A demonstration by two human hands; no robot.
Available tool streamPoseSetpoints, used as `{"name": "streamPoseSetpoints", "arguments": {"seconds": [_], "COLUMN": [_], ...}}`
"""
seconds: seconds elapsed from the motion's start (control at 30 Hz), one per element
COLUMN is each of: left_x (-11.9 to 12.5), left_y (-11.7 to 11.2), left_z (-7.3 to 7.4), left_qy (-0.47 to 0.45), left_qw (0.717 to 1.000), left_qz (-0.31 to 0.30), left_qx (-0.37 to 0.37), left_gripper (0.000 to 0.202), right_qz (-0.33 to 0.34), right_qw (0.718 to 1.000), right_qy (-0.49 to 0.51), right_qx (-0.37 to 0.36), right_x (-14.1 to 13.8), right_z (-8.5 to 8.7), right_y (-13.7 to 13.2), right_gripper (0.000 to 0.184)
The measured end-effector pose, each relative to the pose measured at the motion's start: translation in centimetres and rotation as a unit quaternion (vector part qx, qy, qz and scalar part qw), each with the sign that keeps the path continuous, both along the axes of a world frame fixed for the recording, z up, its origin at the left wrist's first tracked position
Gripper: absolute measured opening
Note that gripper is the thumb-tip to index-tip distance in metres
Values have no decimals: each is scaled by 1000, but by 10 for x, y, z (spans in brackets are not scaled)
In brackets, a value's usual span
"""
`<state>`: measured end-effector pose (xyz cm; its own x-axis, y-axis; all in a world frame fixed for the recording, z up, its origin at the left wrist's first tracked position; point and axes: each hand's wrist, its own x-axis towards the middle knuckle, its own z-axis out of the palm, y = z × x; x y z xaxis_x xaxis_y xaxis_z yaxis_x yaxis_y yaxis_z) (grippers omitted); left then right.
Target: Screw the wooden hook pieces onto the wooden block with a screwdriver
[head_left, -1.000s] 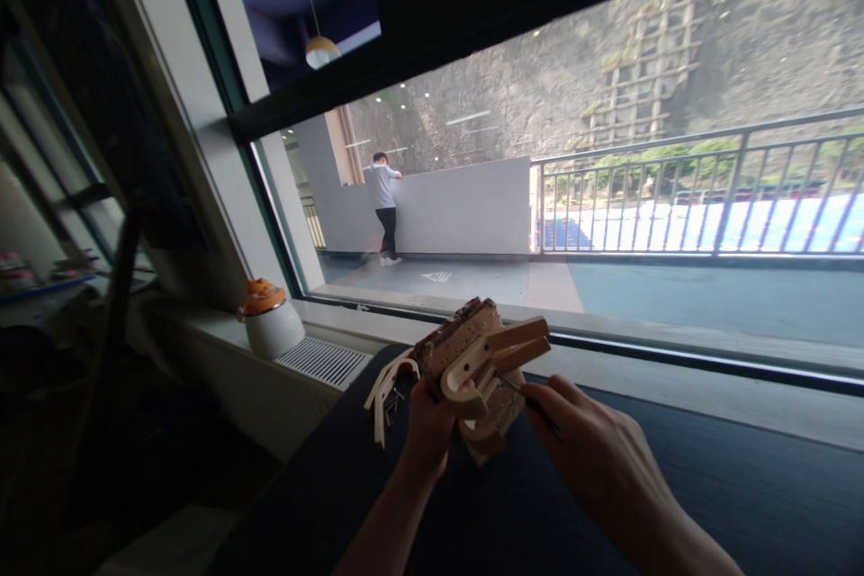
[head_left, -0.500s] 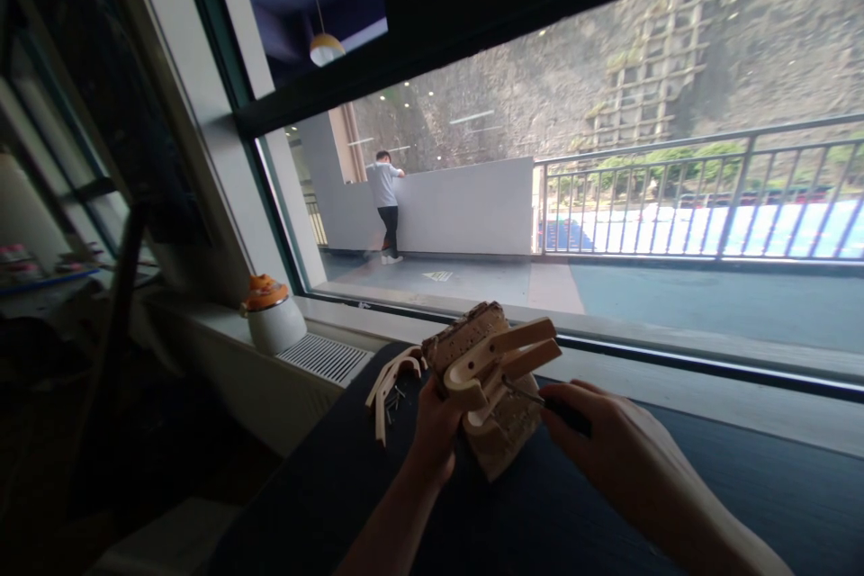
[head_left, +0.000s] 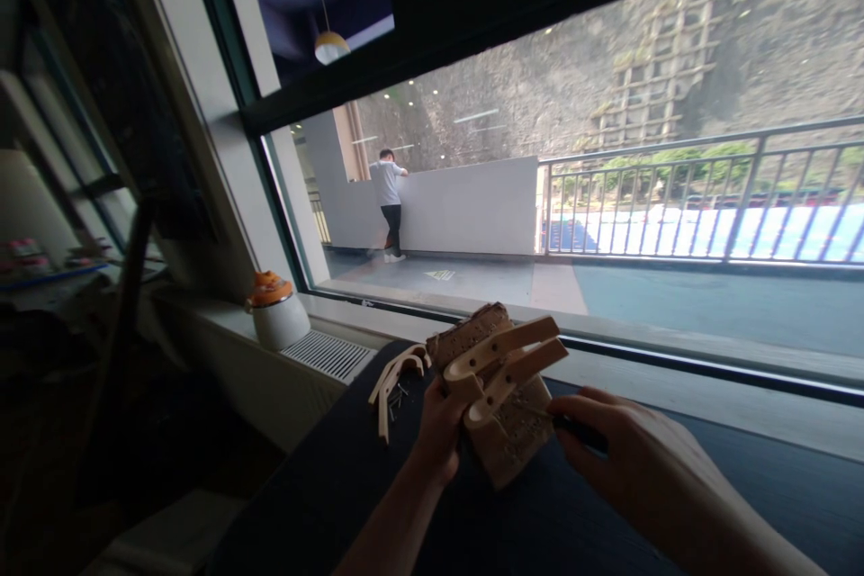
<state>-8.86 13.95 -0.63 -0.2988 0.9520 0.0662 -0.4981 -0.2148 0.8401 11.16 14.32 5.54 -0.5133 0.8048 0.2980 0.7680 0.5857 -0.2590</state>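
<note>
My left hand [head_left: 440, 430] grips a wooden block [head_left: 505, 427] full of small holes, with two curved wooden pieces [head_left: 506, 358] lying across its top, and holds it upright over a dark table [head_left: 742, 504]. In my right hand [head_left: 641, 461] is a thin dark-handled tool [head_left: 579, 432], pinched between the fingers; its metal tip points at the block's right face. More curved wooden pieces [head_left: 395, 378] and a few small nails lie on the table just left of the block.
A white pot with an orange lid [head_left: 276, 313] stands on the window sill beside a vent grille [head_left: 328, 355]. Beyond the window glass a person [head_left: 390, 202] stands at a low wall on a terrace with a metal railing [head_left: 695, 198].
My right hand has drawn back to the right and a little lower with the tool. The block has tilted so its holed face shows more.
</note>
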Motion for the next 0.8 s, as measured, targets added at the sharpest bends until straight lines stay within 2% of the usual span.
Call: {"name": "streamPoseSetpoints", "arguments": {"seconds": [0.13, 0.3, 0.37, 0.47, 0.57, 0.8], "left_x": [1, 0, -1, -2, -1, 0], "left_y": [-1, -2, -2, -2, -2, -3], "left_z": [2, 3, 3, 3, 2, 5], "left_qy": [-6, -18, -23, -27, -27, -16], "left_qw": [1000, 1000, 1000, 999, 999, 1000], "left_qz": [-16, -12, -16, -22, -20, -20], "left_qx": [-2, -17, -12, 1, 4, -6], "left_gripper": [46, 45, 45, 45, 46, 49], "right_qz": [72, 83, 68, 37, 42, 50], "right_qw": [996, 993, 996, 994, 984, 986], "right_qy": [40, 75, 62, 55, 70, 57], "right_qx": [-43, -34, -4, 90, 156, 149], "right_x": [-5, -7, -3, 3, 4, 0], "right_z": [-3, -7, -5, -1, 2, 1], "right_y": [-3, -4, -3, -1, -1, -3], "right_gripper": [23, 24, 25, 24, 22, 20]}}
